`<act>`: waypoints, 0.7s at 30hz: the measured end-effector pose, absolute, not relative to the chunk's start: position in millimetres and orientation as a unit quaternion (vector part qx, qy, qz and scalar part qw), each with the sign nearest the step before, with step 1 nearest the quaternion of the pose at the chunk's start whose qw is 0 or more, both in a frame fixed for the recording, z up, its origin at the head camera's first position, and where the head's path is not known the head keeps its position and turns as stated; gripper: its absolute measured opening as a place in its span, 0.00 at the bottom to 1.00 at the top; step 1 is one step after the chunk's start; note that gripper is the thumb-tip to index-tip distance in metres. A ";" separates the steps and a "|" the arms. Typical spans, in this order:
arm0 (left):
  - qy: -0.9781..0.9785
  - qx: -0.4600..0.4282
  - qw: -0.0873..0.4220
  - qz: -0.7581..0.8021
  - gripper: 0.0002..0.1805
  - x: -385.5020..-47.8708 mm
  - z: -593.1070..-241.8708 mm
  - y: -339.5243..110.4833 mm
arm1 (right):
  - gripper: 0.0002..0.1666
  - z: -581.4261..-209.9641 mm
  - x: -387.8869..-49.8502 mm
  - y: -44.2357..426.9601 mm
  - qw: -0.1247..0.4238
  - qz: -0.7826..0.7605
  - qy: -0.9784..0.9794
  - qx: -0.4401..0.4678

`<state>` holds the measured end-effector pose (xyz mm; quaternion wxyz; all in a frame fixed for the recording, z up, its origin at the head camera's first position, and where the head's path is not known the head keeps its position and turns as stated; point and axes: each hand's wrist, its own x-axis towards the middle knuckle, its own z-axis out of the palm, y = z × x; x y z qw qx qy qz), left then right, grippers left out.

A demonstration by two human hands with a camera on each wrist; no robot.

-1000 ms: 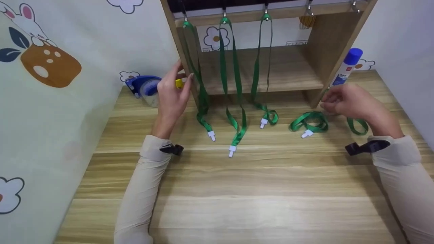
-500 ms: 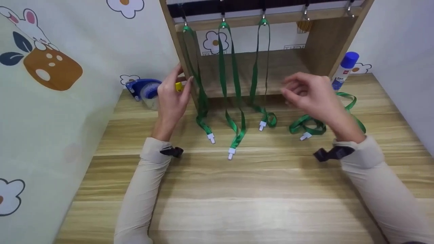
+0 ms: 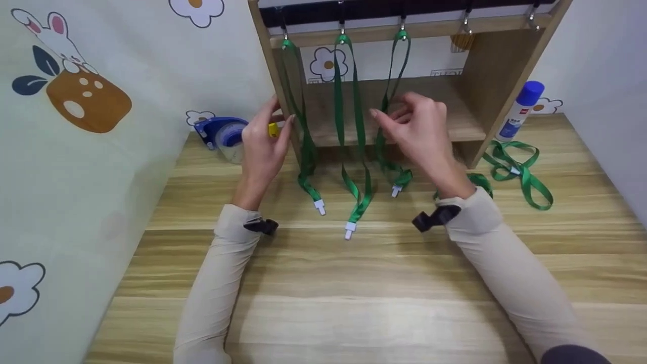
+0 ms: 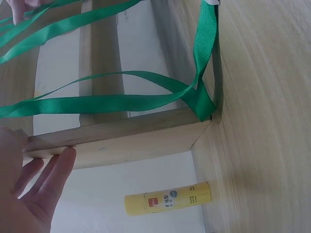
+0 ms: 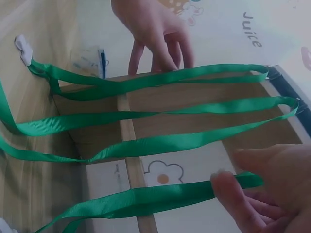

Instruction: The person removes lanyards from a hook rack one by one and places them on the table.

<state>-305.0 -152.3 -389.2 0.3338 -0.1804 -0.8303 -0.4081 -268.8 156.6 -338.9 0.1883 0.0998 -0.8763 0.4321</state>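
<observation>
Upper centre in the head view, 3 lanyards [image 3: 339, 111] look like woven ribbon with a satin sheen, their clips [image 3: 350, 230] smooth plastic. Upper right, 2 hooks [image 3: 467, 26] are shiny metal. The rack [image 3: 493, 83] is matt wood; below, the tabletop [image 3: 374, 313] shows smooth, faintly glossy wood grain.

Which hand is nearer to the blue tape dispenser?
Left. The left hand is just right of the tape dispenser; the right hand is farther right, at a hanging lanyard.

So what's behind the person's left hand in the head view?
Behind the left hand, a blue tape dispenser and a yellow glue stick partly show. The hand hides the dispenser's right side and most of the stick; the left wrist view shows the stick whole.
</observation>
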 end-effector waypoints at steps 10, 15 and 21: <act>-0.839 -0.166 0.314 -0.411 0.25 -304.3 -388.2 -151.1 | 0.14 -327.9 -266.3 161.3 0.255 0.459 -0.840 0.136; -0.842 -0.165 0.311 -0.408 0.25 -304.7 -388.2 -150.9 | 0.13 -317.7 -244.1 176.7 0.299 0.428 -0.836 0.166; -0.838 -0.172 0.325 -0.403 0.27 -304.3 -389.1 -153.1 | 0.10 -311.0 -216.1 195.5 0.203 0.363 -0.884 0.211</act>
